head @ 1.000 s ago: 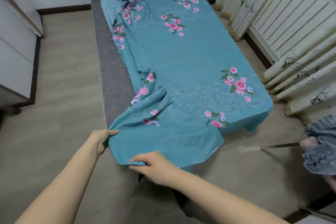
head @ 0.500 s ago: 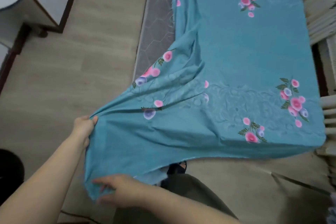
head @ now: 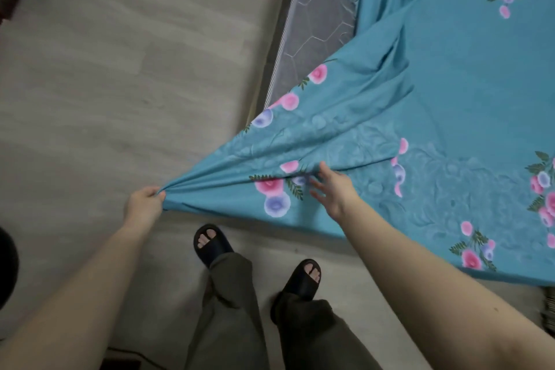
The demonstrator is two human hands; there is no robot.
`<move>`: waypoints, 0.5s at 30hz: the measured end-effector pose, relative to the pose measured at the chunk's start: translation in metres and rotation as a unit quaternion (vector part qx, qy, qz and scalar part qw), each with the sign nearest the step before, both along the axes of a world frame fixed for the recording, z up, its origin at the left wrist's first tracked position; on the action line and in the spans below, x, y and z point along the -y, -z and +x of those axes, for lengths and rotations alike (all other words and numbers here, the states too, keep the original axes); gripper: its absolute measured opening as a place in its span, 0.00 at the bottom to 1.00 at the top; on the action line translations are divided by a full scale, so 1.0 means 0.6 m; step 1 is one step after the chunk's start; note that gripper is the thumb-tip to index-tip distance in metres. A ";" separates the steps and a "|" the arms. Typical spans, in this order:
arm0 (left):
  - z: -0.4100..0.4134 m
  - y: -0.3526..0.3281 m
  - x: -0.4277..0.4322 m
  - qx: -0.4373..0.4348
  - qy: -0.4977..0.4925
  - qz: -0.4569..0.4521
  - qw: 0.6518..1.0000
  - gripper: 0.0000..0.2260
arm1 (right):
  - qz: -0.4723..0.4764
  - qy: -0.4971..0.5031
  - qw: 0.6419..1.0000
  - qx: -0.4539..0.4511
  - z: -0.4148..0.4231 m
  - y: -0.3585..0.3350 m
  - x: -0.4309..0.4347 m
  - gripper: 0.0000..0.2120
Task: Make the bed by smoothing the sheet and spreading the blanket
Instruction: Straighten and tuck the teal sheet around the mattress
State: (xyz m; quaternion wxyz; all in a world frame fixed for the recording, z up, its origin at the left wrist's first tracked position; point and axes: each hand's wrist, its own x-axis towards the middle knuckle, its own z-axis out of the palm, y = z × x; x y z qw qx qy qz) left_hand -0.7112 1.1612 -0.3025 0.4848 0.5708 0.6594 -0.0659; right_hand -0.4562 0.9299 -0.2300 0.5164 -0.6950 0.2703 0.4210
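Left hand (head: 144, 204) has the sheet (head: 450, 93) corner bunched in a tight pinch, with folds fanning away from the grip. Right hand (head: 338, 189) is just beside it, fingers spread on the cloth. Bare mattress (head: 318, 18) shows beyond the grip, so I'd say smoothing is only partway done. No blanket in view, so that part's all left.

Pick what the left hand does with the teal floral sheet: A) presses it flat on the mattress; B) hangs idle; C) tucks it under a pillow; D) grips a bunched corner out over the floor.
D: the left hand grips a gathered corner of the sheet, taut folds fanning from it, past the mattress edge above the floor.
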 end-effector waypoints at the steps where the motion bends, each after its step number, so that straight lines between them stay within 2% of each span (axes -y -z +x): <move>1: 0.000 0.007 -0.004 -0.011 0.020 -0.002 1.000 0.11 | 0.006 0.026 1.000 -0.012 0.011 0.008 -0.017 0.08; 3: 0.001 0.019 -0.010 -0.013 0.032 -0.023 0.999 0.12 | -0.004 0.065 0.998 -0.020 0.030 0.021 -0.055 0.05; 4: 0.001 0.025 -0.012 -0.008 0.031 -0.033 0.999 0.12 | -0.019 0.072 0.997 -0.004 0.041 0.024 -0.075 0.07; 9: -0.005 0.046 -0.014 -0.003 0.028 -0.048 0.998 0.12 | -0.006 -0.001 0.983 0.183 0.074 0.016 -0.159 0.06; 10: -0.005 0.047 -0.015 -0.002 0.037 -0.050 0.998 0.12 | -0.019 -0.038 0.978 0.206 0.075 0.021 -0.168 0.08; 12: -0.002 0.049 -0.020 -0.008 0.068 -0.051 0.996 0.14 | -0.084 -0.151 0.954 0.246 0.077 0.036 -0.178 0.17; 15: 0.009 0.042 -0.026 -0.017 0.143 -0.030 0.989 0.20 | -0.210 -0.358 0.862 0.290 0.089 0.050 -0.180 0.29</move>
